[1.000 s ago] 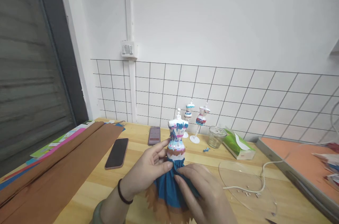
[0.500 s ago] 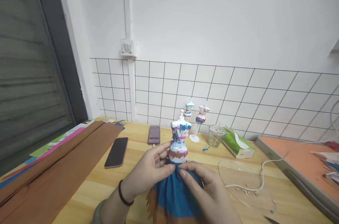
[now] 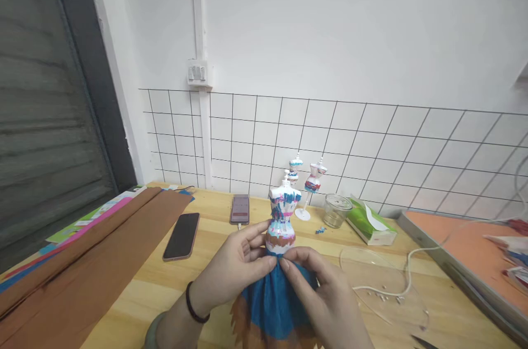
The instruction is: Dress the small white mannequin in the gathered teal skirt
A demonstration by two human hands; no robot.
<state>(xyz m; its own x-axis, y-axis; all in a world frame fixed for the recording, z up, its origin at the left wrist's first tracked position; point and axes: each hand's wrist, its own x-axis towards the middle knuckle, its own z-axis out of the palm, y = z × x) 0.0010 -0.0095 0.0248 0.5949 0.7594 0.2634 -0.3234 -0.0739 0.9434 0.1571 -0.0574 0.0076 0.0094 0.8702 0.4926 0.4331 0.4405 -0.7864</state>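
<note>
A small white mannequin torso (image 3: 284,208), smeared with blue, pink and brown, stands upright in front of me. Below its hips hangs a gathered blue skirt (image 3: 276,305) of paper-like material with a brown, jagged-edged lower part. My left hand (image 3: 245,261) is closed around the left side of the hips, its thumb pressing the skirt's top edge. On the other side my right hand (image 3: 315,277) pinches the gathered top of the skirt between thumb and index finger. The mannequin's stand is hidden by the skirt.
Two more mini mannequins (image 3: 315,177) stand behind, near a glass jar (image 3: 336,211) and a green tissue pack (image 3: 371,222). Two phones (image 3: 181,236) and brown sheets (image 3: 107,250) lie left. Right are a white cable (image 3: 408,277), a clear disc (image 3: 371,263), a blade tip (image 3: 423,342) and an orange-lined tray (image 3: 457,250).
The mannequin and skirt have shifted slightly to the right and down, together with both hands. The grip on the skirt's top looks much the same.
</note>
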